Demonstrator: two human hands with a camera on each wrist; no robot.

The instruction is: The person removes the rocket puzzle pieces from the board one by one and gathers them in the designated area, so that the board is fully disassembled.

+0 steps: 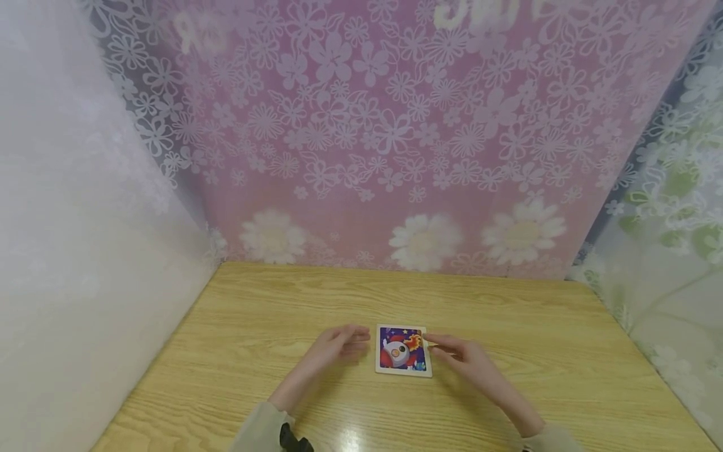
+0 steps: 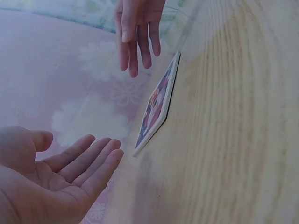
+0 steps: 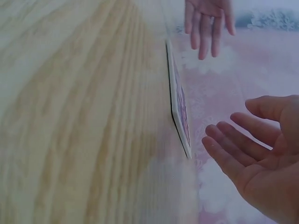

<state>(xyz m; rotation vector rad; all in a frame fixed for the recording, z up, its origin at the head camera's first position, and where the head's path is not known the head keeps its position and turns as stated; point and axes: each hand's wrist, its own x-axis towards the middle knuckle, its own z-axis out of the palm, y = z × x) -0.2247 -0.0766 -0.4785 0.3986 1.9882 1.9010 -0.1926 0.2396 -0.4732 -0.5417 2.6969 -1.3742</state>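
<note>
Pink flowered cloth [image 1: 395, 125] behind a wooden table [image 1: 282, 301], a square board [image 1: 403, 351] between two hands

The cloth meets the table's back edge, daisies [image 1: 426, 242] along its foot. The board lies flat, picture side up, so the table bears its weight. The left hand [image 1: 341, 343] is held wide, thumb away from the outstretched fingers, just beside the board's left edge and not touching. The right hand [image 1: 460, 356] is likewise wide and grips nothing; its fingertips come right up to the opposite edge, and I cannot tell whether one touches. I take it the palms face inward because so thin a board is best met at its sides. As for writing, pale letters [image 1: 446, 19] top the cloth, too washed out and cut off to read; on the board I see only a cartoon [image 1: 395, 355] in red and white with stars [image 1: 405, 331] and flames [image 1: 415, 342], no label or brand
</note>
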